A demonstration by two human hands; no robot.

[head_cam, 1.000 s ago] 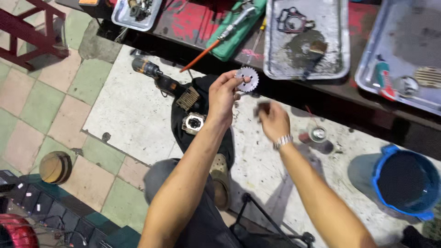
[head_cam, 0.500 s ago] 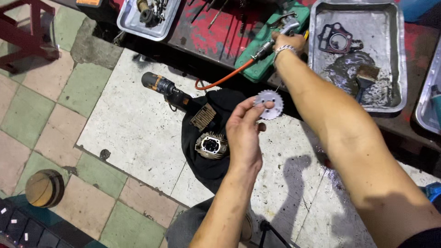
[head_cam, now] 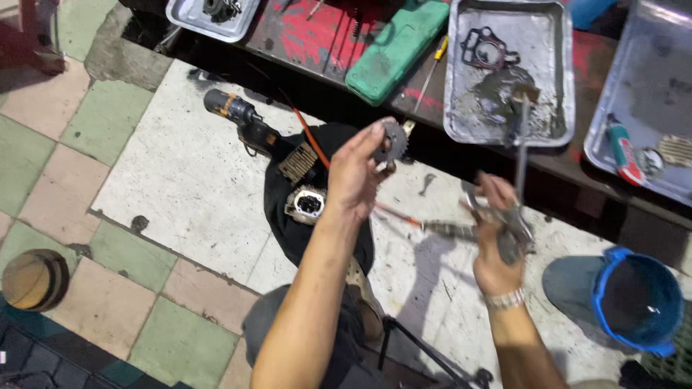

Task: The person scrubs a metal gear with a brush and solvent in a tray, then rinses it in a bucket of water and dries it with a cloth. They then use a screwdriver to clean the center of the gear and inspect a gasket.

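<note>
My left hand (head_cam: 355, 176) holds a small toothed metal sprocket (head_cam: 393, 141) up between fingers and thumb, above a black cloth (head_cam: 292, 209) on the floor. My right hand (head_cam: 496, 241) grips a metal air blow gun (head_cam: 508, 216) with its long nozzle pointing up toward the tray; an orange hose (head_cam: 311, 137) runs from it across the floor behind the left hand. On the cloth lie a finned engine cylinder (head_cam: 308, 204) and a finned part (head_cam: 297, 163).
A cordless drill (head_cam: 241, 119) lies on the pale slab. On the red bench sit a green tool case (head_cam: 396, 45), a metal tray (head_cam: 551, 108) with a gasket and brush, and two more trays. A blue bucket (head_cam: 638, 302) stands at right, a round wooden stool (head_cam: 32, 277) at left.
My right hand has pulled the blow gun off the bench and brought it down near my body. The left hand has kept the sprocket raised, now turned more edge-on.
</note>
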